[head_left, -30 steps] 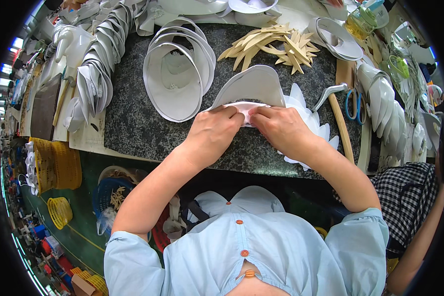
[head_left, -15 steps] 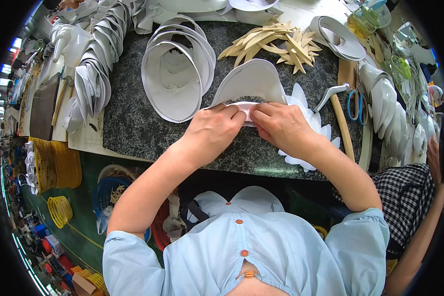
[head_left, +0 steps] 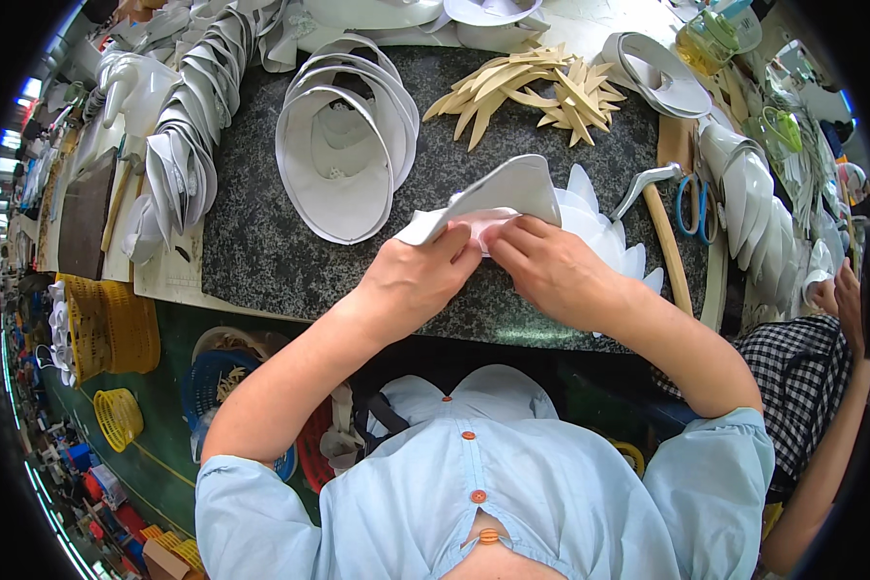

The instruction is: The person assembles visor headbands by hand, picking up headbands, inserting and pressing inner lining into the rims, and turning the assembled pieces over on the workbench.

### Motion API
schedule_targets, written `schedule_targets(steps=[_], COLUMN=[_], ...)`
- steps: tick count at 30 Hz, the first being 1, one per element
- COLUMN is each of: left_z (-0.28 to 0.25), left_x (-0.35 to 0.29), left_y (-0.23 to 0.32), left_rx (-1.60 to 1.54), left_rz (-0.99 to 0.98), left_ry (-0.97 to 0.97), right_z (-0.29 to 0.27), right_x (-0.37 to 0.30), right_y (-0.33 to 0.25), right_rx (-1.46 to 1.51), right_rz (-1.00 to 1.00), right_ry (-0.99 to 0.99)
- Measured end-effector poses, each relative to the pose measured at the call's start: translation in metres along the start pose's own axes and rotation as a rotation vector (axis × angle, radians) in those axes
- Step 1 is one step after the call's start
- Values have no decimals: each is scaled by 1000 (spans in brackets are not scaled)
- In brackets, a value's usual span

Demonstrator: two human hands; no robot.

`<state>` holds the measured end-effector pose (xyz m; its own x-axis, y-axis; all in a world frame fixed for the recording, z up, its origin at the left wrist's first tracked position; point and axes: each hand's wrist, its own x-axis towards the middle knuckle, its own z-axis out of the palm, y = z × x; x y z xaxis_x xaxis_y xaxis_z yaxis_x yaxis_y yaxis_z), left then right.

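Note:
Between both hands is a white curved piece that looks like a shoe upper (head_left: 512, 188), tilted up off the dark speckled slab (head_left: 251, 261). My left hand (head_left: 420, 280) pinches its near edge on the left. My right hand (head_left: 556, 266) pinches the same edge a little to the right, fingertips close to the left ones. A pale inner strip shows between the fingers; the fingertips are partly hidden. Beside my right hand lies a fan of white petal-shaped pieces (head_left: 590, 227). To the left, several looped white uppers (head_left: 295, 179) stand nested together.
Tan pointed strips (head_left: 493, 82) lie heaped at the back. A wooden-handled hammer (head_left: 669, 251) and blue-handled scissors (head_left: 694, 208) lie right. Stacked white pieces line the left (head_left: 188, 126) and right (head_left: 754, 217) sides. A co-worker's hand (head_left: 849, 290) shows at far right.
The white upper has tipped and turned, its far edge now lower and its left end raised over my left fingers. My hands moved slightly down and stay pinched on it.

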<state>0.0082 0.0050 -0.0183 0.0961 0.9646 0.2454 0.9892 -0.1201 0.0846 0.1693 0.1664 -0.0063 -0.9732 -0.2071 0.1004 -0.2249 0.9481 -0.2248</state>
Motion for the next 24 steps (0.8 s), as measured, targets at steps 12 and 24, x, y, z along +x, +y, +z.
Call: schedule_targets(steps=[12,24], left_z=[4,2], left_x=[1,-9], left_y=[-8,-9], left_rx=[-122,-107], left_rz=[-45,75], left_ry=[6,35], right_z=[2,0], right_x=[2,3], right_y=[-1,7], right_rx=[28,-164], right_rz=[64,-146], right_ry=[52,-1])
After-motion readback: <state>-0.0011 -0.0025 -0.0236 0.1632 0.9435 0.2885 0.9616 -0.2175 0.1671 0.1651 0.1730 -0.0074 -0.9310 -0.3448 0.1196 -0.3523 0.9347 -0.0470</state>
